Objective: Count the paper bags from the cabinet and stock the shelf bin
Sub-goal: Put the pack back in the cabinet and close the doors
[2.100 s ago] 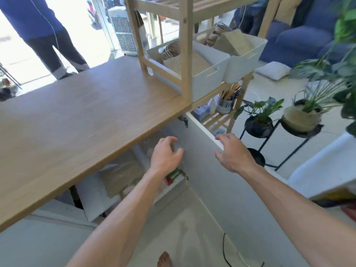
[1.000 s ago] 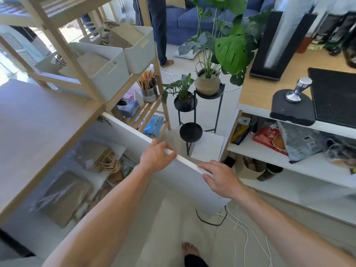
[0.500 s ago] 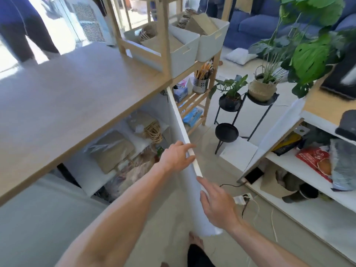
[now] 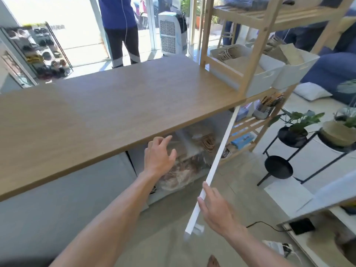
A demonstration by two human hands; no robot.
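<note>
The white cabinet door (image 4: 215,160) under the wooden counter (image 4: 107,112) stands swung wide, seen edge-on. Inside the cabinet lie brown paper bags in clear plastic wrap (image 4: 181,172) and a bundle with twine handles (image 4: 209,143). My left hand (image 4: 159,156) hovers open in the cabinet mouth, just under the counter edge, fingers spread and holding nothing. My right hand (image 4: 215,211) rests flat against the door's outer edge, fingers extended. Two white shelf bins (image 4: 264,76) holding paper bags sit on the wooden rack (image 4: 250,60) at the right.
A person in blue stands beyond the counter (image 4: 121,29) next to a white air cooler (image 4: 172,33). Potted plants on black stands (image 4: 292,132) and a low open shelf (image 4: 317,214) are at the right. A cable (image 4: 264,224) runs across the floor.
My left hand has left the door's top edge and moved into the cabinet opening. My right hand has stayed on the door's edge. My view swung left and up toward the counter.
</note>
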